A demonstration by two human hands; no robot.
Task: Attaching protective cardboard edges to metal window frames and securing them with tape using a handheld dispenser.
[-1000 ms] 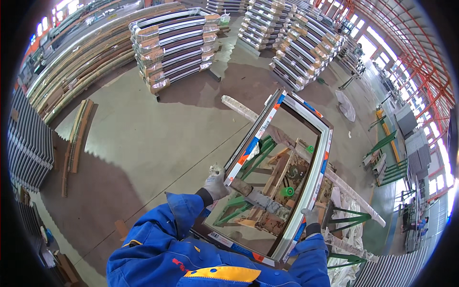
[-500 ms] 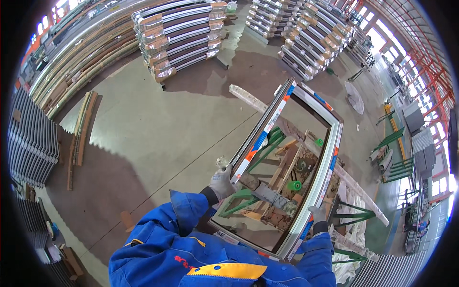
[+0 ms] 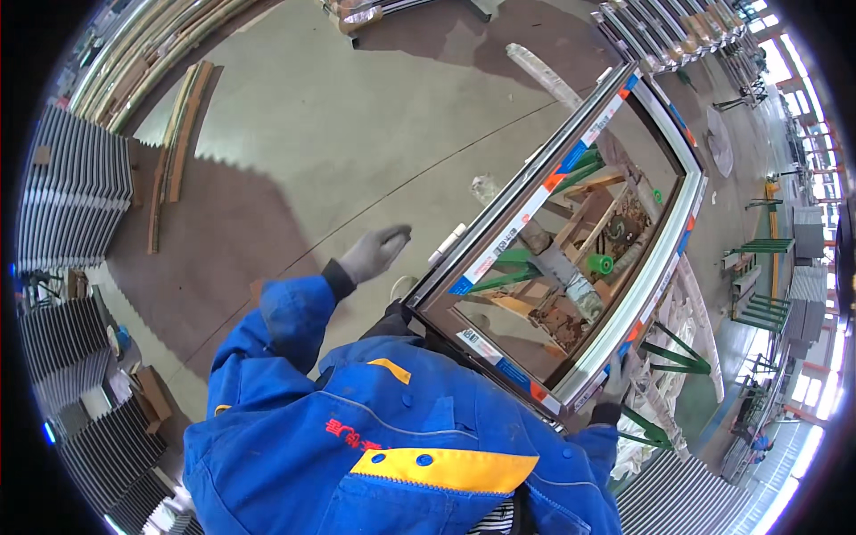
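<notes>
A large window frame [image 3: 535,201] with dark and silver profiles, dressed in strips of blue, orange and white tape, leans out from my body over a work stand. My left hand [image 3: 376,252], in a grey glove, is in the air left of the frame and apart from it. Its fingers are stretched out, with nothing in them. At the frame's near right side, my gloved right hand [image 3: 613,382] grips the outer edge; some of its fingers are hidden. A white handle-like piece [image 3: 448,243] sits on the frame's left edge. Through the opening show the stand's wooden boards [image 3: 584,218].
Green stand legs [image 3: 673,352] and a wrapped bar [image 3: 700,325] are to the right. Another wrapped bar [image 3: 542,76] sticks out beyond the frame. Stacked grey profiles [image 3: 76,192] line the left, with long strips [image 3: 183,134] on the floor. Bundled frames [image 3: 664,31] stand at the far right.
My left hand has let go of the frame's left edge and moved away to the left. My view has shifted, and the right hand is still at the frame's right side.
</notes>
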